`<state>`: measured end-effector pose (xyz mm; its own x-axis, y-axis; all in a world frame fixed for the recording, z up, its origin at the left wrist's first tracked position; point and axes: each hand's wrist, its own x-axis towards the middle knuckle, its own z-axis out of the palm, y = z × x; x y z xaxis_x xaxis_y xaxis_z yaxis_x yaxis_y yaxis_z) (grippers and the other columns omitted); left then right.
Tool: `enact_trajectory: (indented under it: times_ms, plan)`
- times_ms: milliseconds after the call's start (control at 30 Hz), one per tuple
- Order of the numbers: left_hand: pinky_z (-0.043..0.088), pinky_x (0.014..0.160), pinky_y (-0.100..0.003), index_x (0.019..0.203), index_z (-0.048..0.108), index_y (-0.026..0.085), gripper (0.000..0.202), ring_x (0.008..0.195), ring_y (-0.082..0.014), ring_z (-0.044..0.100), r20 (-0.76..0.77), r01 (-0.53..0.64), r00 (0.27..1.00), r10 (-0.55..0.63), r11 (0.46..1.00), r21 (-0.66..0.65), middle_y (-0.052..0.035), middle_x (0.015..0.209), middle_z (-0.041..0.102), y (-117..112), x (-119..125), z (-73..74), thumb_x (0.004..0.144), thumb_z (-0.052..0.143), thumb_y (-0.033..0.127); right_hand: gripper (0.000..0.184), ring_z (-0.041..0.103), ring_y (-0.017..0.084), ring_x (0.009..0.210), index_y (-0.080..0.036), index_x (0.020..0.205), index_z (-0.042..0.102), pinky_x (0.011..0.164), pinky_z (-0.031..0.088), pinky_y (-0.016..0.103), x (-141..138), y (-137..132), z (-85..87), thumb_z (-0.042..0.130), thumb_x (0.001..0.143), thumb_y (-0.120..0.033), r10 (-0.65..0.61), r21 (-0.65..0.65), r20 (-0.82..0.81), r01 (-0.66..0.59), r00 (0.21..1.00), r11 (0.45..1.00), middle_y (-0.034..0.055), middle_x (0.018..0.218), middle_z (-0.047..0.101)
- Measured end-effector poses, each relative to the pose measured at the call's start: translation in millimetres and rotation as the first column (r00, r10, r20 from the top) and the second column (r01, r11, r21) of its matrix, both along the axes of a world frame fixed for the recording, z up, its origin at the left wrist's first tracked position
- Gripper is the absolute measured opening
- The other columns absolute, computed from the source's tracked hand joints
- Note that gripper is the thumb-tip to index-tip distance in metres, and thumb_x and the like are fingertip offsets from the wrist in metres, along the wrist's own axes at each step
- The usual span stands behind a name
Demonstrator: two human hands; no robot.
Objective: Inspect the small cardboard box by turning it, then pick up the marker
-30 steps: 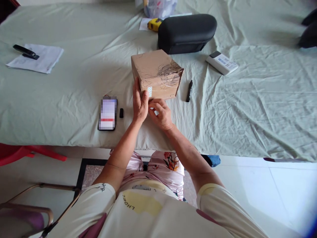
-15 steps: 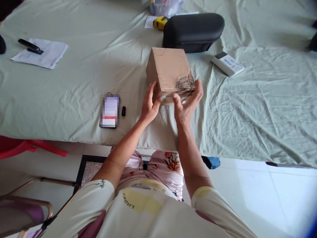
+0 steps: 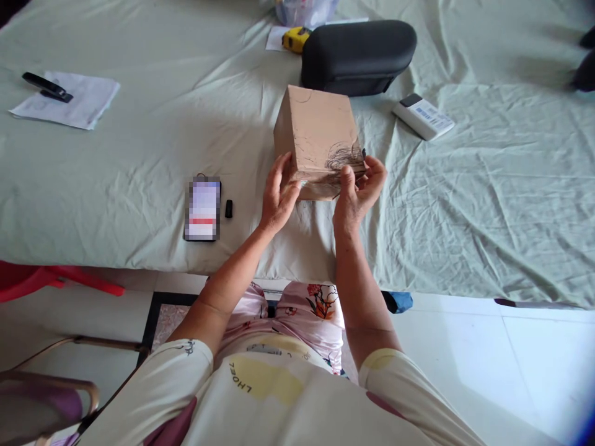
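A brown cardboard box (image 3: 320, 127) with dark scribbled lines on its near right corner rests on the cloth-covered table. My left hand (image 3: 277, 195) grips the box at its near left edge, thumb on the front and fingers along the left side. At the near right corner, my right hand (image 3: 356, 195) holds the box with its thumb up by the front edge and its fingers bent around the right side. Part of the box's front face shows between my hands; its underside is hidden.
Behind the box lie a black hard case (image 3: 357, 59) and a yellow tape measure (image 3: 295, 39). A white power bank (image 3: 424, 116) is to the right. A phone (image 3: 202, 210) and a small black piece (image 3: 229, 209) lie left, a stapler (image 3: 48, 87) on papers (image 3: 86, 102) farther left.
My right hand has shifted slightly right and its fingers have closed in on the box corner. My left hand stays on the left edge. The view has shifted a little.
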<state>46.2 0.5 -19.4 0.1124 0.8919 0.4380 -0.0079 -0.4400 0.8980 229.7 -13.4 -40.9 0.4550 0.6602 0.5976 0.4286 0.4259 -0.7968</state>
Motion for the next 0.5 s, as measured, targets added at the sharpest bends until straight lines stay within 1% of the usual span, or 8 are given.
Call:
enact_trajectory:
  times_ms: [67, 100, 167, 267, 400, 500]
  plan:
    - [0.035, 0.136, -0.047, 0.154, 0.047, 0.036, 0.082, 0.159, -0.0291, 0.047, 0.020, -0.016, 1.000, 0.016, 0.999, -0.029, -0.0083, 0.166, 0.053, 1.4, -2.6, 6.3, 0.090, 0.063, 0.083, 0.049, 0.070, 0.023, 0.119, -0.028, 0.143, 0.055, 0.100, 0.064, 0.049, 1.4, 4.9, -2.5, 0.053, 0.106, -0.061, -0.072, 0.075, -0.037, 0.075, 0.997, 0.994, 0.0072, 0.127, 0.061]
    - [0.037, 0.134, -0.047, 0.153, 0.048, 0.034, 0.086, 0.157, -0.0296, 0.049, 0.038, -0.029, 0.999, 0.031, 0.999, -0.046, -0.0096, 0.163, 0.055, 2.2, -3.7, 8.8, 0.087, 0.063, 0.087, 0.048, 0.071, 0.022, 0.117, -0.027, 0.140, 0.058, 0.099, 0.064, 0.048, 0.8, 6.8, -2.6, 0.052, 0.107, -0.061, -0.083, 0.094, -0.032, 0.086, 0.996, 0.992, 0.0069, 0.124, 0.062]
    - [0.039, 0.132, -0.046, 0.149, 0.050, 0.031, 0.091, 0.155, -0.0307, 0.052, 0.080, -0.063, 0.994, 0.071, 0.994, -0.093, -0.0115, 0.157, 0.059, 3.7, -5.9, 11.9, 0.083, 0.059, 0.094, 0.048, 0.072, 0.023, 0.115, -0.026, 0.136, 0.063, 0.098, 0.064, 0.047, -1.9, 8.6, -1.2, 0.051, 0.107, -0.062, -0.074, 0.109, -0.011, 0.075, 0.997, 0.991, 0.0069, 0.121, 0.065]
    - [0.038, 0.131, -0.044, 0.142, 0.053, 0.031, 0.090, 0.154, -0.0298, 0.052, 0.126, -0.112, 0.983, 0.133, 0.980, -0.167, -0.0106, 0.151, 0.062, 5.9, -8.7, 12.8, 0.082, 0.051, 0.098, 0.049, 0.073, 0.023, 0.112, -0.026, 0.131, 0.068, 0.098, 0.065, 0.047, -6.2, 8.0, 1.7, 0.053, 0.105, -0.065, -0.034, 0.100, -0.009, 0.035, 0.999, 0.994, 0.0062, 0.116, 0.068]
    - [0.041, 0.129, -0.044, 0.138, 0.054, 0.031, 0.083, 0.151, -0.0276, 0.054, 0.152, -0.172, 0.966, 0.211, 0.957, -0.236, -0.0086, 0.147, 0.064, 9.9, -11.3, 9.0, 0.087, 0.047, 0.096, 0.051, 0.072, 0.023, 0.111, -0.027, 0.127, 0.069, 0.097, 0.065, 0.046, -9.1, 6.7, 2.2, 0.058, 0.101, -0.069, 0.027, 0.109, -0.010, -0.026, 1.000, 0.994, 0.0052, 0.114, 0.068]
    - [0.044, 0.127, -0.044, 0.135, 0.056, 0.029, 0.074, 0.147, -0.0274, 0.057, 0.170, -0.205, 0.952, 0.253, 0.944, -0.258, -0.0090, 0.143, 0.065, 14.9, -13.4, 3.9, 0.094, 0.047, 0.090, 0.053, 0.071, 0.024, 0.116, -0.029, 0.130, 0.068, 0.096, 0.065, 0.046, -11.3, 5.7, 2.2, 0.060, 0.099, -0.071, 0.074, 0.115, 0.016, -0.076, 0.997, 0.990, 0.0054, 0.118, 0.067]
